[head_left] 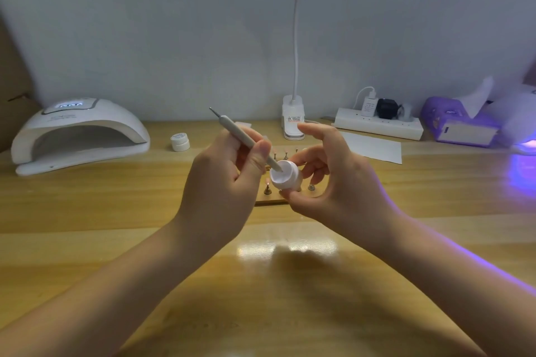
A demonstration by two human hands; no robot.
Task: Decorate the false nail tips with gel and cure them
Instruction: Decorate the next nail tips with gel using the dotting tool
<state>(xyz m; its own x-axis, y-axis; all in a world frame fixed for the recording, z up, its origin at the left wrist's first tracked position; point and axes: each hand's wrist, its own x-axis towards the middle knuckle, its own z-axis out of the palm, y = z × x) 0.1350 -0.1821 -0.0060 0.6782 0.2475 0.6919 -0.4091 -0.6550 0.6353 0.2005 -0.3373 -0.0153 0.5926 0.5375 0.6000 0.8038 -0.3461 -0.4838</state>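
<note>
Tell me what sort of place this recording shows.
Probably a home or small-studio nail-art desk: a white curing lamp on the wooden table, a board of nail-tip stands, and a gel pot held over it.

There is one view only, from a wide-angle camera worn on the person's head. It looks forward and down across the wooden tabletop (87, 211) toward its far edge and the pale wall (174, 38) behind. The left hand (220, 182) and right hand (333, 182) sit close below the lens at the middle of the picture, and both forearms run in from the bottom corners. The lens bends the far edge and stretches things near the left and right sides. No second view shares the scene.
</note>
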